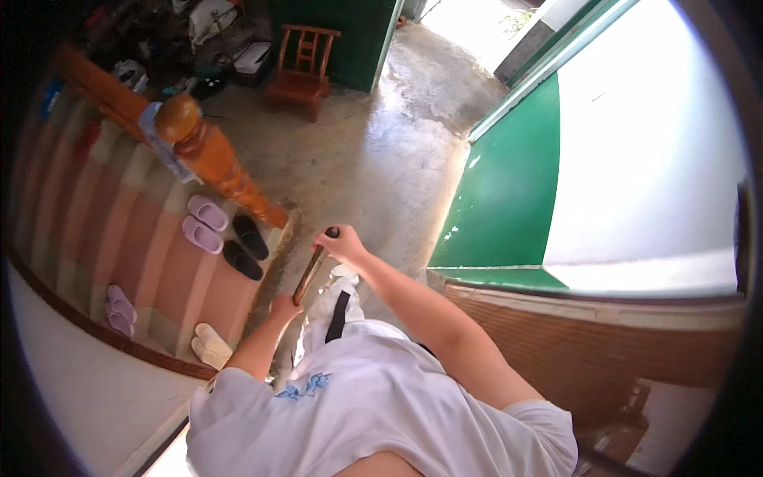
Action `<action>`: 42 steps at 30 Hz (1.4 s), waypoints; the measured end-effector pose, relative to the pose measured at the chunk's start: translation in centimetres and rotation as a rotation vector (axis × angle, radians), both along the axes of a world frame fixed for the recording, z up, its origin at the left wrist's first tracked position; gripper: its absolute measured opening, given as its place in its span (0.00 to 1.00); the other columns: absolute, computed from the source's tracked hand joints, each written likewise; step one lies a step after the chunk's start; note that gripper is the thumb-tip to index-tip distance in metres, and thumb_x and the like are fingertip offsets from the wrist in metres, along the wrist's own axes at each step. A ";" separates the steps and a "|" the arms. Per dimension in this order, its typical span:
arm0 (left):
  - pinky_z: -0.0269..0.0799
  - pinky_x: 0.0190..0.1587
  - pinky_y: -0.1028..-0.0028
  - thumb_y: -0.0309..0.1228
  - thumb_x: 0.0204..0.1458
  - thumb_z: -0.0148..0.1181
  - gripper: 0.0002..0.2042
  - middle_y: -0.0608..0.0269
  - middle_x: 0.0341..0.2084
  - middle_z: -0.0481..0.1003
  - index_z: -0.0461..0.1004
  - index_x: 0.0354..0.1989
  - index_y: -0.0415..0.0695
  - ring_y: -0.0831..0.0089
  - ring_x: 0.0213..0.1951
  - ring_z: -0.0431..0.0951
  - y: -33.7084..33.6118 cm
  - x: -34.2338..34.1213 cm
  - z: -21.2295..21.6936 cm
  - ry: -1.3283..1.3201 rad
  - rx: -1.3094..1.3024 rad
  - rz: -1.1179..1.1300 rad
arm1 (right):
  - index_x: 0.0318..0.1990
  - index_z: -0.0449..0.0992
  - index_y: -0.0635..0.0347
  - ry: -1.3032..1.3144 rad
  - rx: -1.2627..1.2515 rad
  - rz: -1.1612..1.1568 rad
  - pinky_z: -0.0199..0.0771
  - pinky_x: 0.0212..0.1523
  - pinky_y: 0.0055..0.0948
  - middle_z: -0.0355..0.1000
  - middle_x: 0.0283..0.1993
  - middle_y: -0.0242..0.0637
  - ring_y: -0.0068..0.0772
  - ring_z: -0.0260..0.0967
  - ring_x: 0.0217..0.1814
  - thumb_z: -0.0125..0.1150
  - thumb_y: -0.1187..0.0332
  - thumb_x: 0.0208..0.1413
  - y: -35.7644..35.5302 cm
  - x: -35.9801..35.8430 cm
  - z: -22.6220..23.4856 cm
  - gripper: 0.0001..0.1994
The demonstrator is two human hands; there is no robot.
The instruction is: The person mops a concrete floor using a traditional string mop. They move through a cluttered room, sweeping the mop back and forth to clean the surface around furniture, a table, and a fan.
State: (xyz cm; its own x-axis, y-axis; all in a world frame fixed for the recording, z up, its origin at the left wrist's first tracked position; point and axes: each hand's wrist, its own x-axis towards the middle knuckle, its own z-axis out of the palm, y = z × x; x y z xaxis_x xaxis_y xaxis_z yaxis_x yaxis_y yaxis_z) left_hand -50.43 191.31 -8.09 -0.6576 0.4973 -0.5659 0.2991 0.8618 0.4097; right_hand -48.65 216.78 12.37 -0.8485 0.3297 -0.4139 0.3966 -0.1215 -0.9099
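White shirt cloth [373,389] with blue flower embroidery [304,385] lies nearest the camera. Beyond it, left to right, the left hand [284,307] is closed around a brown wooden stick [310,276], and the right hand [338,243] is wrapped around it just short of its dark end; the 2 hands are apart on the shaft. The stick slants in front of the body, near the white trousers [324,306]; its other end is hidden. The step in hand looks like a 2-handed hold, and the next move seems to call for both grips staying firm and working together.

Across the room, far left, striped steps [151,226] carry 4 pairs of footwear: 2 lilac [120,310], 1 cream [211,346] and 1 black [245,248]. Beside them stands a turned wooden post [214,163] with a bluish cloth [156,131] against it. Smooth grey floor [350,175] runs past a small wooden chair [302,75] to a bright doorway [469,32]. Rightmost come a green-and-white wall [509,191] and a brown, fine-lined surface [509,334].
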 end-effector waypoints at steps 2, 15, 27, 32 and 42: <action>0.70 0.30 0.61 0.41 0.28 0.65 0.14 0.52 0.19 0.74 0.76 0.23 0.45 0.56 0.25 0.75 6.2 -1.7 1.7 0.008 0.040 -0.040 | 0.24 0.74 0.66 -0.053 -0.028 -0.003 0.63 0.24 0.22 0.73 0.22 0.34 0.20 0.64 0.22 0.55 0.69 0.45 5.9 -1.9 0.1 0.08; 0.69 0.33 0.61 0.38 0.33 0.62 0.13 0.55 0.24 0.74 0.74 0.27 0.45 0.57 0.31 0.75 51.1 -19.6 10.9 0.020 0.185 0.030 | 0.22 0.72 0.66 0.150 0.220 -0.060 0.67 0.25 0.24 0.73 0.20 0.35 0.22 0.68 0.23 0.54 0.70 0.43 46.3 -17.5 9.9 0.08; 0.69 0.35 0.62 0.36 0.33 0.63 0.13 0.54 0.27 0.75 0.74 0.28 0.44 0.56 0.33 0.75 79.5 -32.6 10.2 0.019 0.068 0.056 | 0.25 0.74 0.65 0.234 0.199 -0.009 0.69 0.26 0.23 0.73 0.20 0.35 0.22 0.69 0.22 0.57 0.69 0.42 74.8 -31.4 7.0 0.07; 0.70 0.34 0.62 0.36 0.31 0.64 0.12 0.53 0.25 0.75 0.75 0.25 0.43 0.56 0.31 0.75 93.2 -40.9 9.0 -0.005 0.031 0.042 | 0.22 0.74 0.64 0.092 0.139 -0.043 0.68 0.28 0.23 0.73 0.21 0.34 0.22 0.69 0.22 0.56 0.69 0.41 89.7 -40.6 5.0 0.07; 0.70 0.37 0.63 0.35 0.31 0.66 0.14 0.54 0.28 0.74 0.75 0.28 0.44 0.57 0.35 0.74 125.3 -56.6 12.1 0.039 0.114 -0.110 | 0.26 0.72 0.61 0.016 0.048 -0.099 0.64 0.25 0.18 0.74 0.26 0.32 0.19 0.68 0.27 0.56 0.70 0.49 120.5 -54.3 9.5 0.05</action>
